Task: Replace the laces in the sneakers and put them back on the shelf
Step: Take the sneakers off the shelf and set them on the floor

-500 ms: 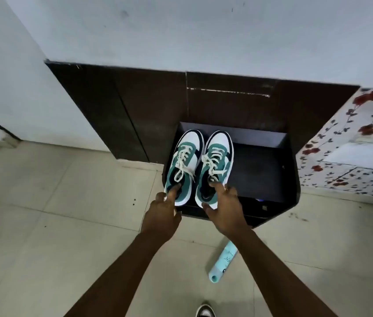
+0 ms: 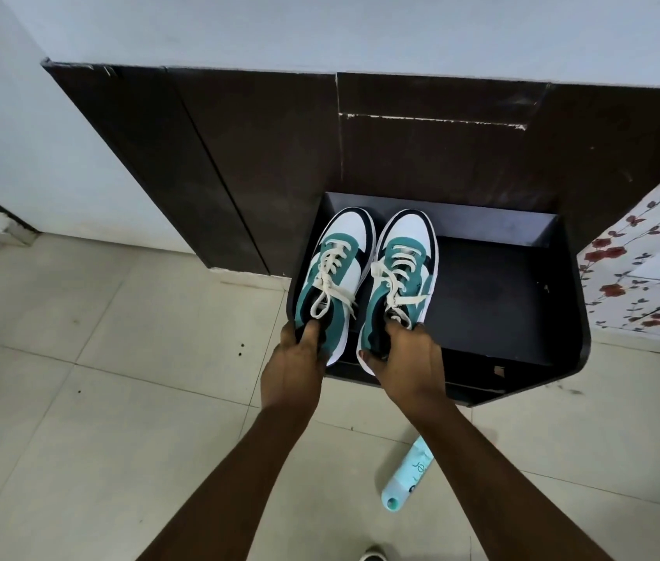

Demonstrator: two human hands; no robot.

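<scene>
Sneakers, teal, white and black pair with cream laces, side by side on the left part of a dark pull-out shelf (image 2: 494, 301), toes pointing to the back, heels at the front edge. Left sneaker (image 2: 330, 273) sits by the shelf's left edge, its laces (image 2: 330, 283) tied, loose ends trailing over the tongue. Left hand (image 2: 294, 368) grips its heel, fingers (image 2: 312, 332) curled into the shoe opening. Right sneaker (image 2: 399, 277) just beside it, nearly touching, laces (image 2: 395, 283) tied too. Right hand (image 2: 405, 360) holds its heel, fingers tucked into the collar, thumb on the heel's left side. Both forearms reach in from the bottom of the frame. Shelf juts out of a dark brown cabinet (image 2: 239, 155) under a white wall. Pale tiled floor (image 2: 97, 378) below. Light blue tube (image 2: 407, 477) lies on the floor near the right forearm. Floral-patterned surface (image 2: 644, 273) at far right.
</scene>
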